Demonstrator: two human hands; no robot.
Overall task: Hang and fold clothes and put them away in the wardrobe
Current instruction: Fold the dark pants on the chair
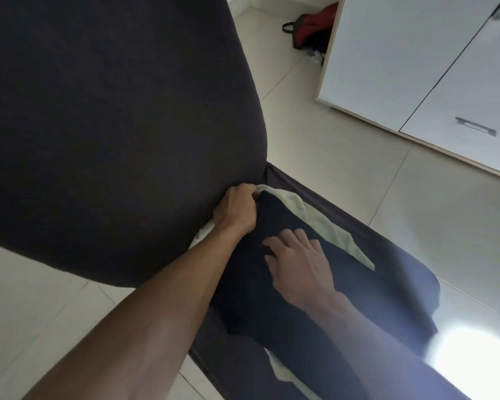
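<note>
Maybe the dark cloth (315, 272), mid-frame, slides unfolded: left hand (237, 209) pinches its corner, right hand (298, 267) lies flat, fingers apart.

Dark garment (315, 290), seemingly folded, over pale cloth (326, 226)

Pale garment (321, 223) mostly buried under dark garment (315, 307); red bag (315, 27) half behind cabinet (401, 53).
</note>
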